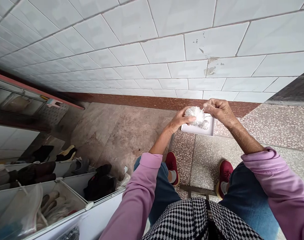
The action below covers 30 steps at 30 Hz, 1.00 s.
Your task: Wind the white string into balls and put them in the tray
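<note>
A fluffy white pom-pom [195,115] rests in my left hand [181,119], whose fingers and thumb curl around its left side. Just right of it, my right hand [218,110] is closed in a pinch; what lies between the fingertips is too small to make out. Below both hands, a shallow white box [200,131] sits on the floor. Inside it is a small ball of grey-white yarn [204,125], partly covered by the pom-pom.
A white tiled wall [164,50] with a brown skirting strip rises in front. At the lower left stands a shoe rack [96,206] holding several shoes and plastic bags. My red shoes [225,171] are on the speckled floor [207,156].
</note>
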Available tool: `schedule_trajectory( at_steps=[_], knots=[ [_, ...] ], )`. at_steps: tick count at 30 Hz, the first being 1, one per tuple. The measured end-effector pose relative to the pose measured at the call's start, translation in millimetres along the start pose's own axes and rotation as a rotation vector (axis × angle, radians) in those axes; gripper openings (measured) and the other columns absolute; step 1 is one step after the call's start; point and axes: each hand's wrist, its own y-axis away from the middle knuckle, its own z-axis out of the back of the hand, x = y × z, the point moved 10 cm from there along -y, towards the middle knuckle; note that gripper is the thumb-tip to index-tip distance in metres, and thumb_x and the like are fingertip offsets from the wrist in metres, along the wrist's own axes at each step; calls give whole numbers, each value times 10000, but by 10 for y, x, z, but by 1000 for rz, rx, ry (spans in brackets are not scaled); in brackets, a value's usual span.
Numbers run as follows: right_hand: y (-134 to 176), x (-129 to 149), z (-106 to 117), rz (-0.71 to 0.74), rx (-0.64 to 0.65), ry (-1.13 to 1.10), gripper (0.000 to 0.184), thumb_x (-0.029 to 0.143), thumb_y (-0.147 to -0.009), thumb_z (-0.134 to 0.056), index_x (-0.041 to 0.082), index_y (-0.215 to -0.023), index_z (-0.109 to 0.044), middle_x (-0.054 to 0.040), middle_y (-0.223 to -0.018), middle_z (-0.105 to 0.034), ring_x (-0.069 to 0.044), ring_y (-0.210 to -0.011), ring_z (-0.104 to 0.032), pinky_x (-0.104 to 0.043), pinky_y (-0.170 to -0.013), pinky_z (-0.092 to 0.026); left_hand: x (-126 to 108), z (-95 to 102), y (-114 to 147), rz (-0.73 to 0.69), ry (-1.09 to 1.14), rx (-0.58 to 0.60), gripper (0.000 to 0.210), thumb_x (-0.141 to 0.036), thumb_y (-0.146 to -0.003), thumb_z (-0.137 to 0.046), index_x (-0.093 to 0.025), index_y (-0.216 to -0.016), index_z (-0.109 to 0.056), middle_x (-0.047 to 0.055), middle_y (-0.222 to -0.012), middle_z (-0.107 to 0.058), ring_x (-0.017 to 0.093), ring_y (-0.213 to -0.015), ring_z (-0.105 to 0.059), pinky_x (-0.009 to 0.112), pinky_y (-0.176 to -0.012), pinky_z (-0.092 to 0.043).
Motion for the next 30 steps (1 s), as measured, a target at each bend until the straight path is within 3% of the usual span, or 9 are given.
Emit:
schedule_trajectory(
  at_steps=[3, 10, 17, 20, 24, 27, 30],
  knots=[
    [-22, -110, -11, -7, -36, -36, 640, 797, -883, -852, 253, -705, -566, 64, -557, -397, -115, -547, -303, -295, -511, -251, 34, -143, 53, 62, 89, 67, 836, -627, -644, -990, -268, -1354, -734, 76, -1156, -783, 230, -965, -737, 347, -807, -597],
    [-57, -242, -38, -5, -90, -72, 607, 741, -893, -861, 264, -710, -532, 76, -561, -367, -114, -539, -307, -285, -495, -252, 31, -192, 57, 3, 222, -32, 944, -611, -554, -1088, -242, -1327, -693, 141, -1377, -783, 371, -1372, -715, 501, -1140, -592],
    [-52, -407, -93, -18, -129, 3, 546, 688, -911, -782, 258, -698, -521, 53, -589, -445, -125, -566, -365, -292, -545, -307, 26, -278, 26, 28, 363, -12, 944, -673, -540, -1055, -225, -1281, -677, 153, -1325, -794, 382, -1320, -749, 489, -1068, -628],
    [-22, -541, -271, -41, -121, 157, 485, 622, -969, -645, 259, -676, -511, 18, -593, -517, -150, -583, -426, -317, -593, -351, 26, -170, -20, -9, 354, -99, 959, -678, -515, -1051, -231, -1265, -656, 136, -1313, -786, 369, -1314, -739, 472, -1040, -629],
    [81, -632, -624, -76, 59, 307, 355, 468, -1018, -547, 244, -749, -602, -2, -598, -573, -181, -597, -509, -340, -658, -397, 100, 187, -39, -37, 249, -348, 971, -652, -480, -1058, -238, -1234, -607, 93, -1236, -761, 301, -1181, -746, 411, -971, -612],
    [209, -468, -863, -3, 245, 297, 319, 468, -1031, -594, 235, -823, -659, 6, -650, -586, -175, -615, -508, -337, -674, -400, 48, 446, 2, -88, 52, -500, 915, -625, -500, -1049, -240, -1203, -608, 79, -1213, -743, 275, -1142, -720, 383, -972, -576],
    [270, -185, -901, 73, 322, 199, 469, 616, -1058, -611, 229, -797, -658, 13, -677, -567, -154, -614, -459, -325, -644, -380, -44, 527, 13, -117, -118, -507, 863, -569, -496, -1054, -244, -1175, -631, 67, -1179, -751, 279, -1140, -701, 379, -991, -547]
  ],
)
